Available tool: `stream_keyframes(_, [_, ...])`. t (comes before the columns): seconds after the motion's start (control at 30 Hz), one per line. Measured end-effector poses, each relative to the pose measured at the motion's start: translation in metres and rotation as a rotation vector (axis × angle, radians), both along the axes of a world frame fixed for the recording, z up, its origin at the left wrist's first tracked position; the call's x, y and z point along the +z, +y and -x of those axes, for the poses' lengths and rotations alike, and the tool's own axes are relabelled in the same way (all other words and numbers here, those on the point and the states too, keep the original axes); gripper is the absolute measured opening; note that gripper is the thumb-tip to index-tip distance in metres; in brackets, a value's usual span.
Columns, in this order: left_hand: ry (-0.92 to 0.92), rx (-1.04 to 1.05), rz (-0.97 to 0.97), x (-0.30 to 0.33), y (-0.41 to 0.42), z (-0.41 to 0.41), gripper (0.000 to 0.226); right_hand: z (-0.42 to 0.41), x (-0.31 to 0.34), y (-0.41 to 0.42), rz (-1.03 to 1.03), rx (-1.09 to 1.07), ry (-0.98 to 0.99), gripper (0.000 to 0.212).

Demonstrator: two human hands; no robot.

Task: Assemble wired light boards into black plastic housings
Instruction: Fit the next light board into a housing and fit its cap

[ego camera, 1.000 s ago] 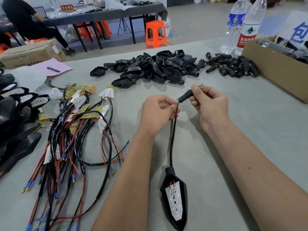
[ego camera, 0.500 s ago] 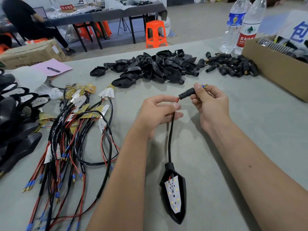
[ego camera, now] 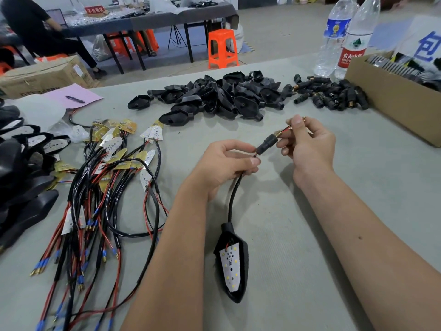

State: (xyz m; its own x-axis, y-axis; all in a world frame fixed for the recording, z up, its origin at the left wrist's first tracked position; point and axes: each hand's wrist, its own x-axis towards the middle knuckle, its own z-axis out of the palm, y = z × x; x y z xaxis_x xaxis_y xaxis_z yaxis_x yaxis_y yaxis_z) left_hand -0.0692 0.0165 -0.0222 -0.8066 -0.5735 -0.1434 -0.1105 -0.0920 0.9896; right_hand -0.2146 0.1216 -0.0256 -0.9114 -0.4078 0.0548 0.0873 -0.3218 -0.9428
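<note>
Light board [ego camera: 230,267] sits inside its black housing [ego camera: 241,278] on the table [ego camera: 298,235].

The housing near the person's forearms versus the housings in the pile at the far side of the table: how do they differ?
The near housing holds a white light board; the pile housings show none. A black cable runs from the near housing up to the left hand; the pile housings carry no cable. It lies alone, they overlap. Both are black plastic.
</note>
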Motion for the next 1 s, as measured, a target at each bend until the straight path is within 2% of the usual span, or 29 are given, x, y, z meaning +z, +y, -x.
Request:
stream_keyframes(0.3, [0.028, -0.048, 0.016, 0.0024, 0.0005, -0.0035, 0.028, -0.0010, -0.0045, -0.0023, -0.132, -0.079, 0.133, 0.022])
stream_keyframes(0.47, [0.013, 0.054, 0.072, 0.0017, 0.0003, -0.0020, 0.023, -0.0001, -0.0011, -0.0008, -0.049, 0.041, 0.051, 0.014])
stream_keyframes(0.6, [0.008, 0.107, 0.090, 0.0008, 0.0002, -0.0008, 0.022, 0.0013, -0.0014, -0.0004, -0.026, 0.058, 0.023, 0.014])
stream_keyframes(0.73, [0.012, 0.070, 0.133, 0.0007, 0.0007, 0.0000, 0.031, 0.0022, -0.0022, -0.0013, -0.095, 0.001, 0.089, 0.015])
stream_keyframes(0.87, [-0.013, 0.031, 0.165, 0.0011, 0.0013, 0.0007, 0.025, 0.0033, -0.0055, -0.0028, -0.159, -0.077, 0.103, 0.015])
stream_keyframes(1.0, [-0.004, 0.093, 0.155, 0.0003, 0.0028, 0.0021, 0.014, 0.0046, -0.0044, -0.0051, -0.011, 0.040, -0.027, 0.010])
